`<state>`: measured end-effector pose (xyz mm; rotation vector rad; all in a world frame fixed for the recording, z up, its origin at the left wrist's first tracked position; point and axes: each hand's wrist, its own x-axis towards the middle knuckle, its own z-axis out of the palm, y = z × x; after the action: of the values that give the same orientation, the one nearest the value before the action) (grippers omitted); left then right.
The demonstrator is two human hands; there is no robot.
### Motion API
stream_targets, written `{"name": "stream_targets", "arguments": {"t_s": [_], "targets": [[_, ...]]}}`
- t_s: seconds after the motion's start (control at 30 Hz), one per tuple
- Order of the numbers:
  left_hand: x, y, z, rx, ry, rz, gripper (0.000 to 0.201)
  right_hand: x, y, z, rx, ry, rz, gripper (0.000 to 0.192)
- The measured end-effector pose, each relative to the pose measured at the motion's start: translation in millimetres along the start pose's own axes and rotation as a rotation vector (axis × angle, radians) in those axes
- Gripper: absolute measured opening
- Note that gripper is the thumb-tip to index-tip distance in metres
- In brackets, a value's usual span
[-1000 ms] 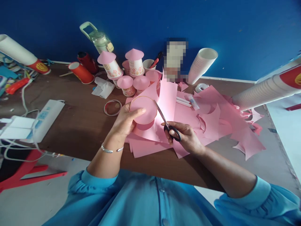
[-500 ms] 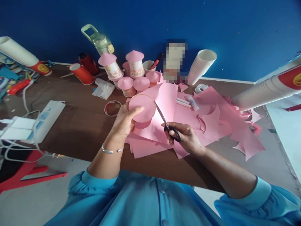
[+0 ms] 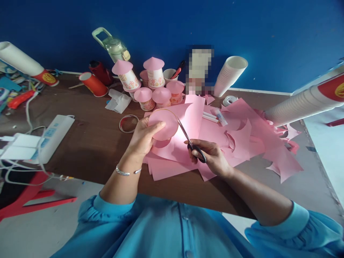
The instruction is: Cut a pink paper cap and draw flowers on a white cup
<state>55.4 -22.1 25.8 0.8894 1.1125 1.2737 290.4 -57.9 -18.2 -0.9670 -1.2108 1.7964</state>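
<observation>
My left hand is closed on a pink paper circle with a thin brownish rim, its thumb lying across the face. Pink paper curls out behind and under the circle. In my right hand is a pair of scissors with black handles, fingers wrapped through the loops. The blades point up and left, their tips at the circle's right edge. Beneath both hands lie several pink sheets. Just beyond stand paper-cup towers with pink cone roofs.
To the right are pink offcuts, a glue stick, a tape roll and stacked paper cups. On the left sit a tape ring, a red cup, a green bottle and a power strip.
The paper circle has shifted slightly right and down in my left hand. The pink sheet's raised corner near the cup towers has dropped away. The scissors have stayed almost in place.
</observation>
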Motion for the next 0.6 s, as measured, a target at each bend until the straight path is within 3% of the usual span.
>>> {"name": "stream_targets", "arguments": {"t_s": [0.6], "targets": [[-0.6, -3.8, -1.7, 0.054, -0.087, -0.016, 0.032, -1.7, 4.4, 0.1, -0.013, -0.001, -0.011, 0.054]]}}
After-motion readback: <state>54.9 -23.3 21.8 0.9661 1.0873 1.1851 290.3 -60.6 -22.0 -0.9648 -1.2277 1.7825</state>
